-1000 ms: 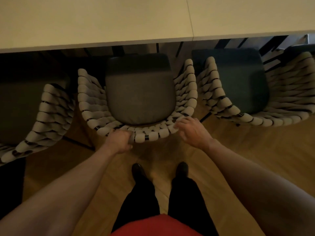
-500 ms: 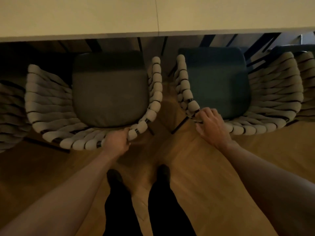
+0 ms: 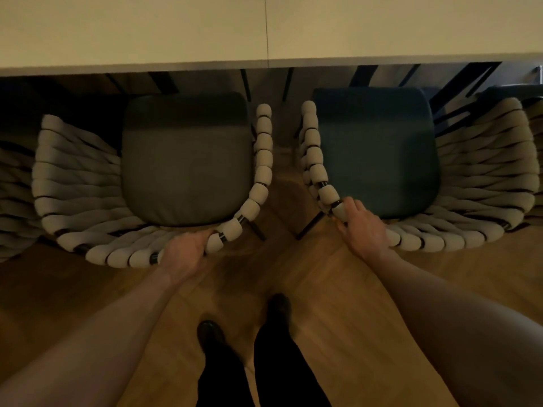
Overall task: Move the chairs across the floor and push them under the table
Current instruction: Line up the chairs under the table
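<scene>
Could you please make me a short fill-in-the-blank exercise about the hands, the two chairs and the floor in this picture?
1. The left hand grips the woven back of the left chair, whose cushion is ____.
2. The right hand grips the right chair, so the person holds ____ chairs at once.
3. Beyond the chairs is the pale table; below them is a ____ floor.

Missing words: grey; two; wooden.

The wooden floor (image 3: 338, 289), laid in angled parquet strips of warm brown, lies in dim yellowish light, somewhat brighter toward the right and darkest along the far left edge.
</scene>
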A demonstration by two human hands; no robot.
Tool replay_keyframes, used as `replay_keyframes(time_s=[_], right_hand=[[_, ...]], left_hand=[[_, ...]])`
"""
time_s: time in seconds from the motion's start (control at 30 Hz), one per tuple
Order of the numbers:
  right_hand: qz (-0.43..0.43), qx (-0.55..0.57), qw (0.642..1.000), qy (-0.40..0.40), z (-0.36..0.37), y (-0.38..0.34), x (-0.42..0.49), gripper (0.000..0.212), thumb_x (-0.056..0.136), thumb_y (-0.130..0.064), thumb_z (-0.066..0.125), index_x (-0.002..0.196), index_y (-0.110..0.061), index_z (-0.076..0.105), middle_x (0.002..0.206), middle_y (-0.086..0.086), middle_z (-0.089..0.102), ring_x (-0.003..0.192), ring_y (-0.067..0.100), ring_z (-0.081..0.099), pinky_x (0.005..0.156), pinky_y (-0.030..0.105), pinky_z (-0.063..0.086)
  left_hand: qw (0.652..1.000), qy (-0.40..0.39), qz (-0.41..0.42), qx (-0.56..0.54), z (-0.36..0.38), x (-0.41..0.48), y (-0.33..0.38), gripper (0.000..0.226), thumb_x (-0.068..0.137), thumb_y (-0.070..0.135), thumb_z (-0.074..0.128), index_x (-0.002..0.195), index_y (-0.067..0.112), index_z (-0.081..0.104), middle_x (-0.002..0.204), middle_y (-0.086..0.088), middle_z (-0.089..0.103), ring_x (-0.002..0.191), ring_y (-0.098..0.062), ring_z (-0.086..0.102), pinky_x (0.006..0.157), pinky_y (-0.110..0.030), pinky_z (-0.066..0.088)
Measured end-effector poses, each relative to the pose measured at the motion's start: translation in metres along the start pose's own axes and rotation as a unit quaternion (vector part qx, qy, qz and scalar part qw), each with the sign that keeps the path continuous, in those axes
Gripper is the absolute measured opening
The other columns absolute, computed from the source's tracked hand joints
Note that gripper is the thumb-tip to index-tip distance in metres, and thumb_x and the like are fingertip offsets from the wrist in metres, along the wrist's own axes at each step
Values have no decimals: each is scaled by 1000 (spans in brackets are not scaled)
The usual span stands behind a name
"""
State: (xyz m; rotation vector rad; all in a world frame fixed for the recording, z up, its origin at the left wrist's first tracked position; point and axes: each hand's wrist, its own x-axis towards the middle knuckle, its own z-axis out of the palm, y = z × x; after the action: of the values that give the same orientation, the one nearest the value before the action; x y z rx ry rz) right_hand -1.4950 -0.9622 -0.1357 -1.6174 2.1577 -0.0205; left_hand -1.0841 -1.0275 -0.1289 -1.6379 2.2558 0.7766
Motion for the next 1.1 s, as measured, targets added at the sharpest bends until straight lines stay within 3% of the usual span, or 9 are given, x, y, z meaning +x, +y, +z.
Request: replay_keyframes(time_s=[0.13,0.3,0.43,0.93,1.1], right_hand=[[4,8,1000,-10,0,-1,0,37,107,-44,58,135,-24,45,120,1,59,92,19,62,79,44,58],[8,-2,1000,-14,-2,-2,-1,35,106,-44,58,131,-23,45,117,3,60,91,24,64,78,50,58],[13,3,999,-35,-5,-3,-2,38,106,-41,58,136,-23,43,125,5,60,100,29,66,85,55,58],[41,-8,998,-48,-2,-9,1,43,106,-42,58,141,-26,38,131,5,60,106,30,65,90,57,57],[51,-7,997,-59,-3,-11,3,45,106,-44,58,142,-26,37,133,5,59,109,29,65,93,58,56]], left_hand=[[999,3,-1,36,1,1,1,54,98,39,69,150,34,53,119,-3,74,103,-24,71,80,-36,49],[998,11,-13,57,-1,-2,4,53,97,33,67,148,37,55,118,-1,74,103,-26,71,84,-42,57],[997,5,-15,74,-3,-2,4,55,95,35,66,148,37,55,119,-2,74,103,-27,72,82,-42,57],[995,16,-12,96,-7,-1,-6,55,94,29,68,148,32,57,116,-6,75,101,-32,72,83,-45,60],[993,2,-4,121,-6,1,-6,50,98,32,64,147,33,54,115,-2,74,100,-26,72,79,-39,57]])
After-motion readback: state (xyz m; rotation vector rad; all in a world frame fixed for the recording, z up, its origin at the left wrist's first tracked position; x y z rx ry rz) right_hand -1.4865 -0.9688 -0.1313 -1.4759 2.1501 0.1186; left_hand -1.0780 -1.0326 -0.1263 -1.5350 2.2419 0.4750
